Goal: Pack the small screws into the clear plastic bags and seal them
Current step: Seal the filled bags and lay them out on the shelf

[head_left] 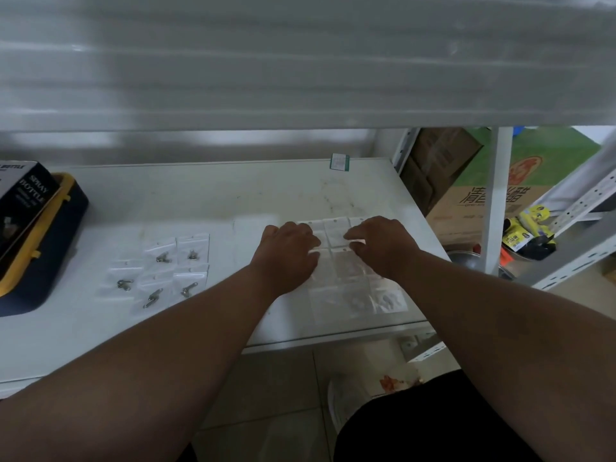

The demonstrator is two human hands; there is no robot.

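A black cardboard box printed "SPRAY BOTTLE" (23, 198) is leaning on a navy and yellow plastic case (43, 258) at the white bench's (206, 198) left end. Brown cardboard cartons (466, 208) are sitting beyond a white metal rack (563, 248).

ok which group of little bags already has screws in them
The cluster of five bags on the left, beside the yellow and navy case: each shows dark metal screws inside. The bags under the hands, left and right, look empty.
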